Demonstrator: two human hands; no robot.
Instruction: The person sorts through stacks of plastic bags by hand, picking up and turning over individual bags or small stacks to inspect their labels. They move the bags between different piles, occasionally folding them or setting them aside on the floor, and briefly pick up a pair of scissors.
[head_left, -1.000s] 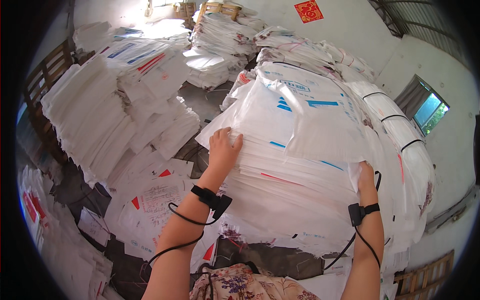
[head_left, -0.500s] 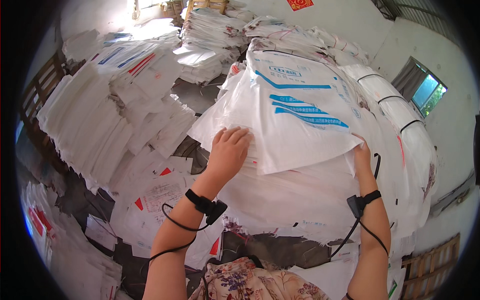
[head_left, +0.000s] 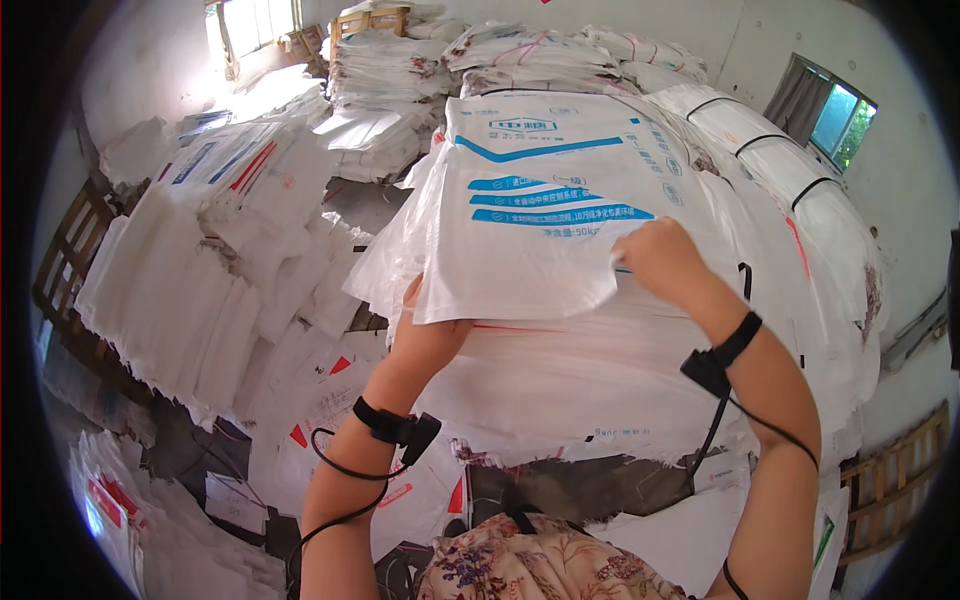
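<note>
A white woven sack (head_left: 520, 265) with blue print lies on top of a broad stack of flat white sacks (head_left: 560, 375). Its right edge is pinched in my right hand (head_left: 662, 262), the fingers curled closed and the edge slightly raised. My left hand (head_left: 428, 338) is at the near left corner of the sack, partly beneath its overhanging edge. Most of the left fingers are hidden there, so their grip does not show. Each wrist wears a black strap with a small box and a cable.
Leaning piles of white sacks (head_left: 180, 290) stand to the left, with more bundles (head_left: 390, 100) behind. Bundles tied with black bands (head_left: 770, 140) lie at the right. Loose sacks (head_left: 330, 400) cover the floor at left. A wooden pallet (head_left: 898, 480) leans at lower right.
My right hand has moved left and up with the sack's edge. My left hand has gone from on top of the sack to under its near left corner. The view has shifted slightly.
</note>
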